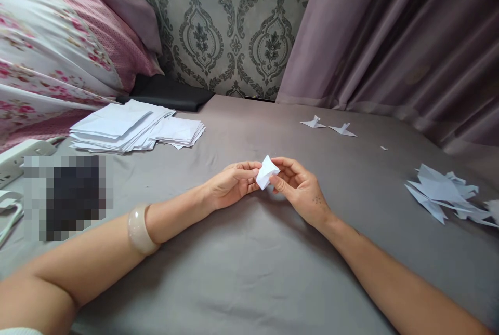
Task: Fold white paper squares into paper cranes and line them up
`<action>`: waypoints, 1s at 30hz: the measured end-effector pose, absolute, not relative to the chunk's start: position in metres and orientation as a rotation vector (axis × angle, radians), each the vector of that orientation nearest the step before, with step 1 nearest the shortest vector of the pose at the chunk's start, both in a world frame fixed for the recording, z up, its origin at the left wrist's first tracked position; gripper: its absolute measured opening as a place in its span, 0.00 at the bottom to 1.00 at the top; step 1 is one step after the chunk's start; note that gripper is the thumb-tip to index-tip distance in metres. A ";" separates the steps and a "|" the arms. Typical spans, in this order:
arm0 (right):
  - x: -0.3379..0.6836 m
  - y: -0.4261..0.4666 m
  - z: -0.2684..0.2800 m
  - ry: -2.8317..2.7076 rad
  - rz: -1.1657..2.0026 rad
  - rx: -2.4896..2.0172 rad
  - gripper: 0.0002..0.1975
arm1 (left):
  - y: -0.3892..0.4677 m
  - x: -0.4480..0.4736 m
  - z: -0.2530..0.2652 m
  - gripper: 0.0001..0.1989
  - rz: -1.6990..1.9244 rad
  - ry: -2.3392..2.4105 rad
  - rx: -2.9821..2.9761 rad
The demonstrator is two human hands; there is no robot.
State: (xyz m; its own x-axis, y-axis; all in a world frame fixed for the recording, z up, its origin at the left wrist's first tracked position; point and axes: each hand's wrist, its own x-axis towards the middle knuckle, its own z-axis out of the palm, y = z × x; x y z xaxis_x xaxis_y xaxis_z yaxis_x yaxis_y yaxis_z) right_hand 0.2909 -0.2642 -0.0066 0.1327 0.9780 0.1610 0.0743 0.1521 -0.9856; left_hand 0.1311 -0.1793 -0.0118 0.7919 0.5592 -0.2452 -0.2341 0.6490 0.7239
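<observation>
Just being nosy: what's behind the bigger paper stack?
A flat black thing, with pink cloth beyond. The stack covers part of the black thing's near edge, so that part can't be seen.

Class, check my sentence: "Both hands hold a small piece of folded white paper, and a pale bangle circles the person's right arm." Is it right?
Not entirely. The pale bangle circles the left arm, not the right, as the head view shows. The rest stands: the left hand and right hand both hold the folded white paper.
</observation>
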 end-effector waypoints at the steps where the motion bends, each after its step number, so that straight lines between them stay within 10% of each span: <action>1: 0.291 -0.264 -0.007 -1.222 0.976 -1.192 0.19 | -0.179 0.131 -0.011 0.06 0.473 0.475 0.740; 13: 0.290 -0.265 -0.006 -1.154 1.030 -1.229 0.16 | -0.184 0.131 -0.008 0.09 0.601 0.523 0.988; 22: 0.289 -0.262 -0.013 -1.062 0.920 -1.328 0.17 | -0.202 0.128 -0.009 0.30 0.721 0.532 1.951; 30: 0.289 -0.263 -0.021 -1.154 0.757 -1.486 0.22 | -0.198 0.132 -0.005 0.12 0.740 0.620 1.784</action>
